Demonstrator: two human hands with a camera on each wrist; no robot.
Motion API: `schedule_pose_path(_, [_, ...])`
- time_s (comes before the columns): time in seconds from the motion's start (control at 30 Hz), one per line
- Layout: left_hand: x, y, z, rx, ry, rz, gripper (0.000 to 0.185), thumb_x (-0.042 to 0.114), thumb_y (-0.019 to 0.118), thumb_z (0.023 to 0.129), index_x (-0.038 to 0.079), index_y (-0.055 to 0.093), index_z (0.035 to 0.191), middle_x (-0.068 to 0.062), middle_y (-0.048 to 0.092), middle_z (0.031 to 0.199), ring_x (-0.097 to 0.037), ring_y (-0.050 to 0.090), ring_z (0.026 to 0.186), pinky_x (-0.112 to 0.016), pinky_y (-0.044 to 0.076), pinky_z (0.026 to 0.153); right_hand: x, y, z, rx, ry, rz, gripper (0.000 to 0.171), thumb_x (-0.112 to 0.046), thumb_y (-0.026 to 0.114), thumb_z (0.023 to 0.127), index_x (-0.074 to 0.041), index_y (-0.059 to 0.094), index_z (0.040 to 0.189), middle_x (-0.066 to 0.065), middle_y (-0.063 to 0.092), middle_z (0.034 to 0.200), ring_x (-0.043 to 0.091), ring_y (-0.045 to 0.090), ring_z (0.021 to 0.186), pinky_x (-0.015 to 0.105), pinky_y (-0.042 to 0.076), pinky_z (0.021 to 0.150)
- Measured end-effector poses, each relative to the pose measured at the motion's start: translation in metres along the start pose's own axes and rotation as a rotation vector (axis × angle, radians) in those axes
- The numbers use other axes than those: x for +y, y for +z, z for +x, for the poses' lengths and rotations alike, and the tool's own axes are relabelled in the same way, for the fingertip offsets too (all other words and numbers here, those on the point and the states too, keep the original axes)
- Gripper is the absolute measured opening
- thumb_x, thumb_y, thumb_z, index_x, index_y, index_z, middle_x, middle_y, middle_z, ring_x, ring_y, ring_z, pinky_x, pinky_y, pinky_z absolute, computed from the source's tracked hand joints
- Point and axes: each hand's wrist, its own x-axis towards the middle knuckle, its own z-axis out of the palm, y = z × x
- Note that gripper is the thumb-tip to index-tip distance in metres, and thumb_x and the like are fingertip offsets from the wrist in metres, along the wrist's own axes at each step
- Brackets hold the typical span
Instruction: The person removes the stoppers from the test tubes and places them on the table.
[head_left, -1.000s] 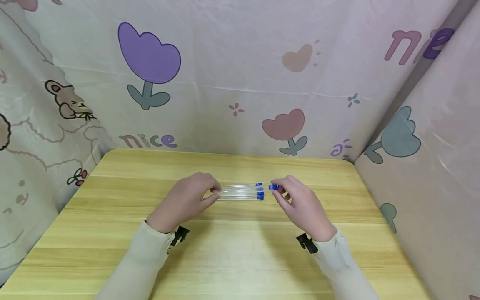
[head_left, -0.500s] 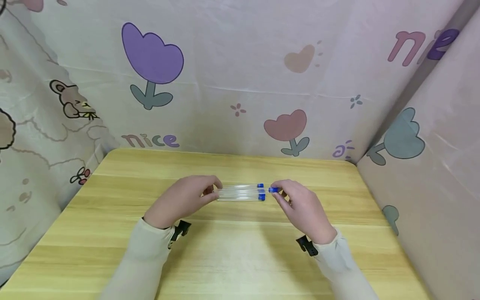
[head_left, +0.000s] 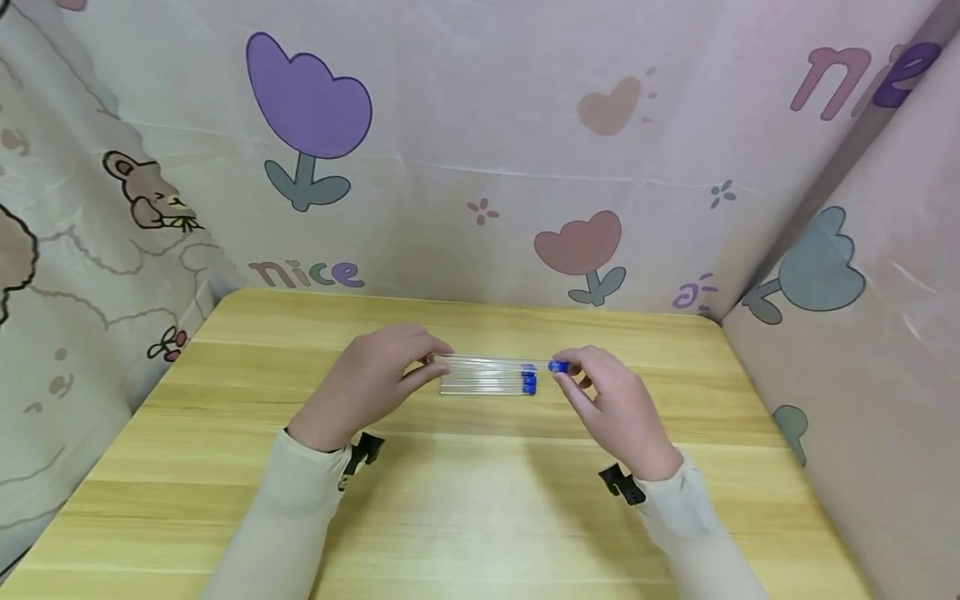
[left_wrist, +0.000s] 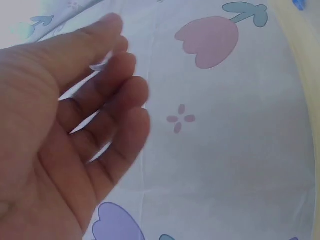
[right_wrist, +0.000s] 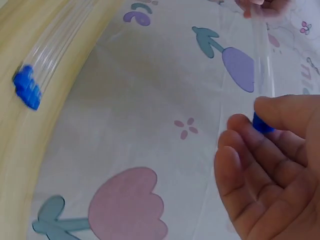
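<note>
A clear slim tube (head_left: 491, 361) with a blue cap (head_left: 558, 366) is stretched sideways between both hands, lifted off the table. My right hand (head_left: 611, 408) pinches the capped end between thumb and index finger; in the right wrist view the blue cap (right_wrist: 262, 124) shows under the thumb. At the other end, my left hand (head_left: 378, 379) holds the tube with its fingertips, and that tip is partly hidden by them. Just below lie several matching tubes (head_left: 483, 387) side by side, their blue caps (head_left: 529, 383) pointing right.
The light wooden table (head_left: 480, 508) carries the row of tubes near its middle. Behind it and at both sides hangs a printed curtain (head_left: 450, 125) with flowers and lettering. Each wrist wears a black camera mount (head_left: 622, 483).
Both hands have moved slightly away from me, raising the held tube from among the others. The remaining tubes stay lying together on the table. The head view has shifted a little.
</note>
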Motion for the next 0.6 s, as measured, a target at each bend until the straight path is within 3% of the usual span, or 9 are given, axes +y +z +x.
schedule_pose_path(0.1, [-0.003, -0.002, -0.002, 0.025, 0.0, 0.009, 0.019, 0.025, 0.08, 0.092, 0.016, 0.076, 0.109, 0.008, 0.071, 0.093, -0.007, 0.064, 0.08, -0.029, 0.056, 0.072, 0.002, 0.002, 0.003, -0.005, -0.018, 0.022, 0.018, -0.009, 0.076, 0.095, -0.01, 0.07, 0.112, -0.003, 0.069, 0.098, 0.009, 0.061, 0.089, 0.029, 0.058, 0.071])
schedule_pose_path(0.33, [-0.001, -0.004, -0.003, -0.114, -0.131, -0.005, 0.017, 0.027, 0.081, 0.091, 0.017, 0.077, 0.104, 0.014, 0.067, 0.082, -0.002, 0.056, 0.069, -0.027, 0.053, 0.068, 0.002, 0.002, 0.014, -0.095, 0.017, 0.079, 0.019, -0.01, 0.073, 0.097, -0.01, 0.071, 0.116, -0.006, 0.068, 0.096, 0.006, 0.063, 0.081, 0.03, 0.057, 0.068])
schedule_pose_path(0.47, [0.0, -0.003, -0.002, -0.133, -0.14, -0.001, 0.015, 0.028, 0.081, 0.092, 0.017, 0.077, 0.101, 0.014, 0.066, 0.081, -0.001, 0.055, 0.067, -0.027, 0.052, 0.068, 0.002, 0.001, 0.014, -0.144, 0.045, 0.015, 0.018, -0.015, 0.072, 0.099, -0.011, 0.071, 0.116, -0.007, 0.07, 0.098, 0.006, 0.065, 0.083, 0.03, 0.057, 0.07])
schedule_pose_path(0.6, [0.001, 0.0, -0.001, -0.121, -0.139, 0.009, 0.017, 0.028, 0.08, 0.092, 0.016, 0.077, 0.103, 0.012, 0.069, 0.084, -0.002, 0.059, 0.072, -0.028, 0.055, 0.07, 0.002, 0.002, 0.012, -0.136, 0.019, -0.068, 0.018, -0.015, 0.075, 0.097, -0.012, 0.072, 0.114, -0.005, 0.071, 0.1, 0.007, 0.065, 0.086, 0.029, 0.056, 0.07])
